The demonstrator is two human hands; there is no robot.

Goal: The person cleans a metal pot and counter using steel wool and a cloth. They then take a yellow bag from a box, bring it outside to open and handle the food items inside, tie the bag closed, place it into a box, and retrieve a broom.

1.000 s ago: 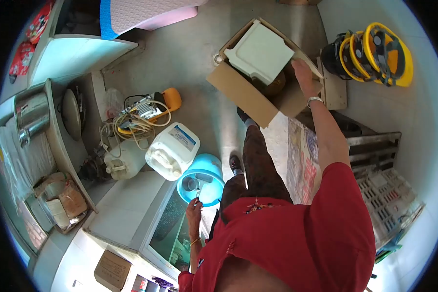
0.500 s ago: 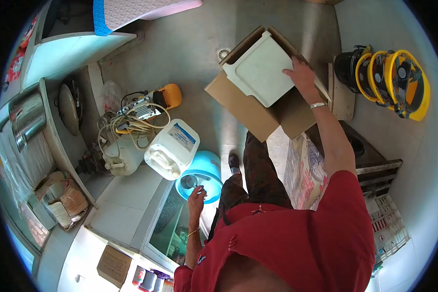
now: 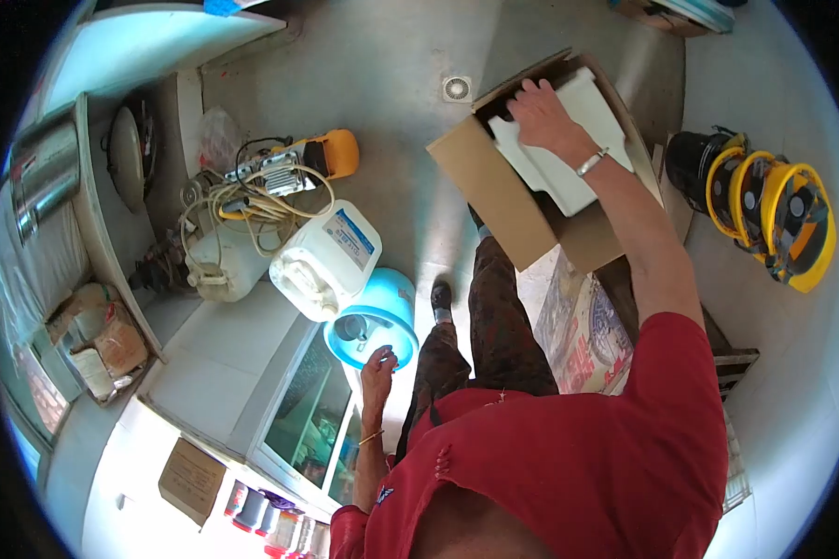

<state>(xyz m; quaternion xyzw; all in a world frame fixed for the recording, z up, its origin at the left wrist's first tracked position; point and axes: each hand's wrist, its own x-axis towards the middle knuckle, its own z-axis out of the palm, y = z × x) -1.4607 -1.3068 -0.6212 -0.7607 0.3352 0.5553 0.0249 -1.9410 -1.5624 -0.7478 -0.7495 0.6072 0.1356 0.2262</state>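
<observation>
My right hand (image 3: pixel 547 121) lies over the upper left part of a pale, flat-topped white piece (image 3: pixel 569 154) inside an open cardboard box (image 3: pixel 492 191). Its fingers reach to the piece's edge, bent over it. Low and left of the box, my left hand (image 3: pixel 378 371) is closed by the rim of a light blue bucket (image 3: pixel 382 303); a small thing shows at its fingertips, too small to name. A grey metal cup-like item (image 3: pixel 351 327) lies inside the bucket.
A white jerrycan (image 3: pixel 331 256) stands against the bucket, beside an orange-ended motor (image 3: pixel 331 154) with coiled hose. Yellow helmets (image 3: pixel 774 210) hang at the right wall. A round floor drain (image 3: pixel 457 88) lies behind the box. A glass-door cabinet (image 3: pixel 303 419) stands lower left.
My right hand has moved left across the white piece, from its right side to its upper left. The white piece sits tilted differently in the box. My left hand stays by the bucket.
</observation>
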